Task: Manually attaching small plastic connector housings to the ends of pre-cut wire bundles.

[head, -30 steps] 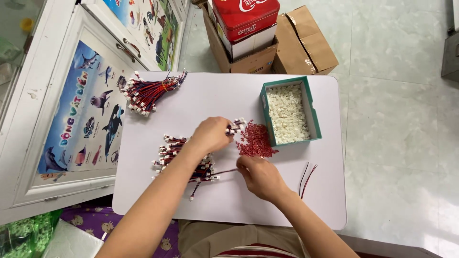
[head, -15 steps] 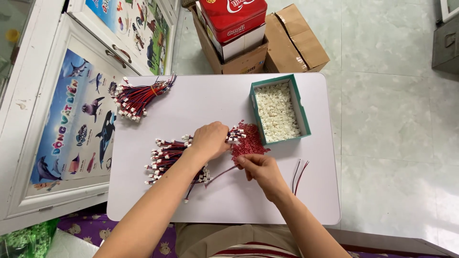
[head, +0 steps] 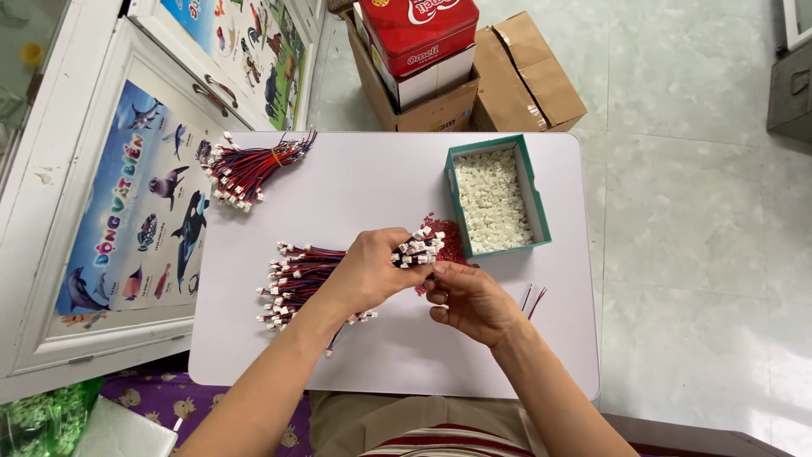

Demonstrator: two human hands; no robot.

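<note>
Red and black wires with small white plugs make up the bunch of leads [head: 417,248] that the left hand [head: 368,272] has its fingers closed around, plug ends fanned out toward the green box [head: 541,203]. The bunch is held just above the tabletop [head: 381,182], a little to the near-left of that box. The right hand [head: 471,298] sits right beside it, nearer the person than the box, its fingertips [head: 437,269] pinched together at the plug ends; whether they grip a single lead or only touch the bunch I cannot tell.

Between the bunch and the box lies a small heap of red terminals [head: 451,241], touching the box's near-left corner. The box itself is filled with white connector housings [head: 495,200]. Left of the box, past the left hand, a spread pile of finished leads [head: 296,279] lies flat. Further left and toward the far edge rests a tied bundle of wires [head: 254,169]. On the near-right of the box, a few loose wires [head: 533,298] lie alone. Beyond the box, on the floor, stand cardboard cartons [head: 524,80] with a red tin [head: 419,30].
</note>
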